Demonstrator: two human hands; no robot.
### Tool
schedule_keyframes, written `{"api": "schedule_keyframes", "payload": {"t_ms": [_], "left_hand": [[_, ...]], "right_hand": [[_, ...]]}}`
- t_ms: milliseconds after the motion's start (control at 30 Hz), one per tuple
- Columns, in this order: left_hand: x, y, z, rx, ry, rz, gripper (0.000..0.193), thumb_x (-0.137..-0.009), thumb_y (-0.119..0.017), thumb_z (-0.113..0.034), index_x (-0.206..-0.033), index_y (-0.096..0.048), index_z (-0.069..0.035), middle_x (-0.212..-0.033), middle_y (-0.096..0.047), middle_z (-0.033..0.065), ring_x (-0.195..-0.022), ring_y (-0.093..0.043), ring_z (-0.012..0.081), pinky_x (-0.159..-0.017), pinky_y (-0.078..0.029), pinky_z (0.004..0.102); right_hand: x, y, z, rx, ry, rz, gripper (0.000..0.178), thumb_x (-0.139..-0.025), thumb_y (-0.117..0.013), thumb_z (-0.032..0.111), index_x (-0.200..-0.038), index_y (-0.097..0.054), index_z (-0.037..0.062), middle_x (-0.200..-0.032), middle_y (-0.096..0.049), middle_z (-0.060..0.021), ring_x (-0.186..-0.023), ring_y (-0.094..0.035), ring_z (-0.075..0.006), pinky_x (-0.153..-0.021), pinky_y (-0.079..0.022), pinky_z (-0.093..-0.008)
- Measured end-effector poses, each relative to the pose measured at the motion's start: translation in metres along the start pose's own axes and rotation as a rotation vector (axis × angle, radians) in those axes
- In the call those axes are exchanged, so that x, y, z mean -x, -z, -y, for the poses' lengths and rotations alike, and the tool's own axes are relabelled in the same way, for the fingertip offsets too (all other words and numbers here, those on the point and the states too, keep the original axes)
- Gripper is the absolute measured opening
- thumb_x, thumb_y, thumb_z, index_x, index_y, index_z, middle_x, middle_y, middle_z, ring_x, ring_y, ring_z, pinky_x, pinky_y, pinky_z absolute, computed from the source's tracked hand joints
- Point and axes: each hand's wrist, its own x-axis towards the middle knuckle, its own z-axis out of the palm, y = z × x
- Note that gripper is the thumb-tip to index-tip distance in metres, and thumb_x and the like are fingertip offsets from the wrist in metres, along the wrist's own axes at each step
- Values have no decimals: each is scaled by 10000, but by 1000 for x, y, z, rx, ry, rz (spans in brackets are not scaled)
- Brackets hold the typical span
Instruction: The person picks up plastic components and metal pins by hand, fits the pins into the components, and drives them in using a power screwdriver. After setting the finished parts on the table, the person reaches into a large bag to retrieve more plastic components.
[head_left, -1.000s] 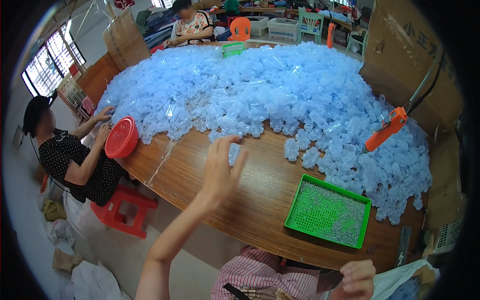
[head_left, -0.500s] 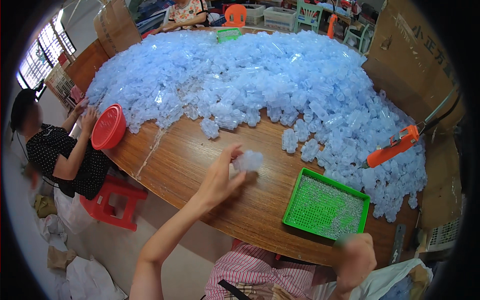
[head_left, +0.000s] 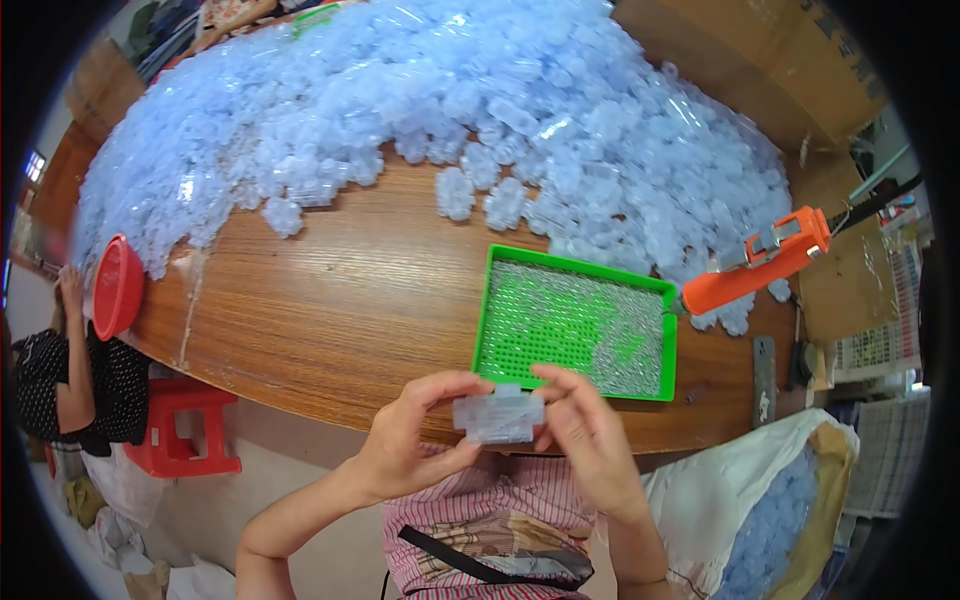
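Note:
In front of my body, above the table's near edge, I hold a clear bluish plastic piece [head_left: 498, 416], blocky with a narrow tab on its upper side. My left hand [head_left: 412, 440] is closed on its left end between thumb and fingers. The fingers of my right hand [head_left: 590, 440] grip its right end. Just beyond the hands lies a green perforated tray [head_left: 482, 320] with many small silvery metal pieces, thickest along its far and right sides. An orange electric screwdriver [head_left: 755, 264] hangs over the tray's right corner, its tip near the rim.
A large heap of similar plastic pieces [head_left: 400, 80] covers the far part of the wooden table [head_left: 330, 270]. A red basket [head_left: 119, 288] stands at left near a co-worker [head_left: 70, 390]. At right are a metal strip [head_left: 764, 380], cardboard [head_left: 750, 70] and a sack [head_left: 690, 500] of plastic pieces.
My left hand has brought the plastic piece nearer my body. My right hand has come from beside the tray's near right corner to the piece's right end. The view has tilted down and right.

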Motion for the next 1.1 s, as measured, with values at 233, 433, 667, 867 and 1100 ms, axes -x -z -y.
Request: {"api": "schedule_keyframes", "payload": {"t_ms": [233,433,667,867,1100], "left_hand": [[16,-45,4,-79,140,272,466,-765,-710,-78,-1193,-531,-40,-1135,-605,116,-1024,-588,254,-846,-500,331],[12,-68,14,-307,-38,180,449,-784,-644,-25,-1202,-481,-1,-1218,-563,150,-1049,-571,315,-868,-486,382],[13,-65,10,-481,15,87,491,-758,-715,-80,-1191,-491,-21,-1079,-551,156,-955,-581,327,-782,-513,381],[1,-54,-2,-474,-19,95,568,-694,-780,-145,-1182,-517,-26,-1078,-559,145,-972,-576,319,-778,-513,359],[-36,-61,-20,389,489,5,251,-950,-536,-150,-1121,-592,25,-985,-661,110,-910,-633,159,-792,-516,271]], "right_hand": [[-19,61,-2,1056,216,-348,163,-834,-585,72,-985,-620,25,-923,-594,-148,-878,-525,-336,-797,-428,-401],[-33,59,-8,1224,175,-354,164,-773,-655,71,-922,-606,25,-898,-595,-139,-879,-525,-321,-797,-433,-406],[-43,65,-20,1228,131,-305,107,-809,-599,53,-868,-534,-8,-817,-553,-145,-828,-541,-313,-755,-429,-407],[-38,67,-14,865,150,-389,56,-838,-572,38,-857,-559,-13,-848,-605,-139,-812,-580,-309,-726,-455,-387],[-19,43,-3,354,338,-264,71,-820,-621,30,-889,-632,16,-837,-579,-82,-775,-564,-202,-697,-452,-297]]}}
